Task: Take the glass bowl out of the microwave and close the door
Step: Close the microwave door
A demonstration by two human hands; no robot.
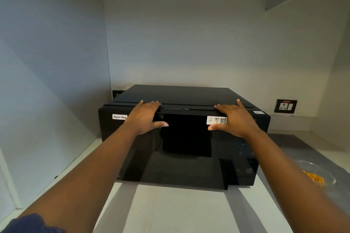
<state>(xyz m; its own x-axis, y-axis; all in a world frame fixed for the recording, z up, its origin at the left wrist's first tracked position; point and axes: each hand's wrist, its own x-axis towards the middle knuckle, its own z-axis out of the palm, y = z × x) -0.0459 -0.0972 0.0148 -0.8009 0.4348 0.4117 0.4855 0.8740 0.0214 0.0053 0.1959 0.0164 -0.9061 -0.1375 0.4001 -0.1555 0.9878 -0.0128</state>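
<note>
A: Where was the glass bowl [316,174]?

B: Out already, sitting on the bench [170,210] near its right edge, well apart from the microwave [181,138], with something yellow inside.

A: And the hands?

B: Both lay flat on the top edge of the door [186,136]. The left hand [146,118] and right hand [234,119] had their fingers [151,104] spread wide, closed around nothing, only pressing.

A: Was the door shut?

B: It looked shut or nearly so; I couldn't tell whether the latch had caught.

A: The risk?

B: Too light a push might have left it ajar; too hard might have slid the oven back toward the bench's far edge
</note>
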